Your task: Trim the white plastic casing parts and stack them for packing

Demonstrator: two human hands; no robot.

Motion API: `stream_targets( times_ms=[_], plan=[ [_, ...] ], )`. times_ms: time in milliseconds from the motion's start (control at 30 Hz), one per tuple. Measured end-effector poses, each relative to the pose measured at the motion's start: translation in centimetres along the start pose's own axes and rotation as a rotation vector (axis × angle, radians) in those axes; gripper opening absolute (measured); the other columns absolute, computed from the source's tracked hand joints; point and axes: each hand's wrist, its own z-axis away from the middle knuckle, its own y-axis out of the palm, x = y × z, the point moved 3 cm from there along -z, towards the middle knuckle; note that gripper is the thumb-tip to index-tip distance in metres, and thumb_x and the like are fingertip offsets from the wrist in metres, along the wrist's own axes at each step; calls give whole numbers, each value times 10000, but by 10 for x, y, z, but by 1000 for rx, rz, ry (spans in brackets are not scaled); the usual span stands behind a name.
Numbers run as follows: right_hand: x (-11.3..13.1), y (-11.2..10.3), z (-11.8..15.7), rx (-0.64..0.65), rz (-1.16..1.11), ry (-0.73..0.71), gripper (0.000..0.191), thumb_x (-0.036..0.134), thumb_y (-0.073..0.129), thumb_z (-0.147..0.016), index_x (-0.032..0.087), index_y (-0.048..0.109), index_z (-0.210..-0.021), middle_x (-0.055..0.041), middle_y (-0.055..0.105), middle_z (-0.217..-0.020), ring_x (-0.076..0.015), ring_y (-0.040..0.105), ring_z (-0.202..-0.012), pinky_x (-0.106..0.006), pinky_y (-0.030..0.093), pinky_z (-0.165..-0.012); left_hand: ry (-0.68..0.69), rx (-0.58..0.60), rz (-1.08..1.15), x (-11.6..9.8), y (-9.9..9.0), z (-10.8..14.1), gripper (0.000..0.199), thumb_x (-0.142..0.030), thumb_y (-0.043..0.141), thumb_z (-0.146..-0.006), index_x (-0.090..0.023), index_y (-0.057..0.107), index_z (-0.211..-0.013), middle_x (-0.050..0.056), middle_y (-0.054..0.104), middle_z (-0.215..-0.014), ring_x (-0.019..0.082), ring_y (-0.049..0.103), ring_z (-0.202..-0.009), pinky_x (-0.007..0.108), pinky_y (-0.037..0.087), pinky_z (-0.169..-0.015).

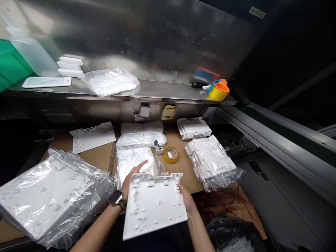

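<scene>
**Both hands on a white plastic panel**

Hands first: the left hand [132,178] lies at the upper left corner of a white plastic panel [154,204], its fingers stretched out nearly flat and reaching past the panel's edge onto a stack of clear bags [136,159] behind it. A watch [116,198] sits on that wrist. The right hand [187,200] grips the panel's right edge, fingers curled against it; most of them are hidden behind the panel. The panel is held tilted over the near edge of the cardboard-covered table [98,155], its studded face turned up.

Just left of the panel lies a large pile of bagged panels [49,197], wrapped in crinkled clear film. To the right, a second bagged pile [212,162] lies near the table's edge, above a brown paper bag [236,203].

Farther back, a roll of yellow tape [171,154] lies flat beside a small white block with a metal knob [159,147]. A bare flat panel [93,136] rests at the back left, and a short stack of white panels [194,127] at the back right.

On the metal shelf [157,91] above stand a plastic bottle [33,52], a white tray [47,82], a crumpled bag [111,81] and a yellow and orange tape dispenser [218,90].
</scene>
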Motion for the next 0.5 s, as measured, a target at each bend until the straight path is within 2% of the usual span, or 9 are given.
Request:
stream_targets(
  times_ms=[67,133,200,267,300,367,500],
  plan=[
    [5,-21,16,-129,-23,-45,786,814,648,-772,136,725,-1163,-121,794,-987,-343,738,-1058,-468,587,-901,50,25,-53,-8,6,-3,363,-288,574,-916,-258,708,-1253,72,718,-1253,304,602,-1215,511,329,-1203],
    [11,-42,37,-359,-63,-151,804,785,623,-818,147,664,-1305,-124,788,-1071,-327,738,-1061,-479,593,-915,106,55,-85,-14,17,-9,481,-197,543,-896,-273,659,-1357,55,648,-1431,284,549,-1342,479,302,-1234],
    [15,-56,59,-589,-44,-304,750,711,629,-869,188,596,-1405,-121,763,-1193,-312,723,-1109,-466,596,-933,133,57,-108,-16,28,-17,602,-118,548,-833,-246,616,-1417,63,564,-1536,271,537,-1373,438,376,-1198],
    [16,-59,76,-714,100,-460,701,659,654,-884,202,587,-1412,-128,713,-1317,-322,677,-1210,-447,581,-972,143,43,-122,-18,38,-26,700,-69,538,-772,-222,579,-1454,84,525,-1570,247,661,-1193,383,548,-1006],
    [15,-55,82,-733,203,-535,685,648,669,-883,193,604,-1391,-138,690,-1357,-337,647,-1259,-445,567,-999,147,34,-126,-20,43,-30,732,-55,530,-749,-221,570,-1460,91,522,-1572,215,715,-1023,347,598,-868],
    [10,-41,89,-700,403,-661,643,645,659,-894,181,647,-1339,-150,677,-1376,-360,609,-1314,-438,545,-1037,161,-8,-133,-26,49,-38,752,-36,518,-723,-215,575,-1451,100,540,-1555,145,699,-745,286,594,-661],
    [0,-12,92,-596,642,-796,520,604,492,-1007,228,679,-1314,-113,722,-1312,-324,674,-1242,-386,563,-1003,197,-199,-191,-41,50,-45,647,-14,472,-767,-185,636,-1370,104,615,-1482,101,642,-617,258,575,-618]
  ],
)
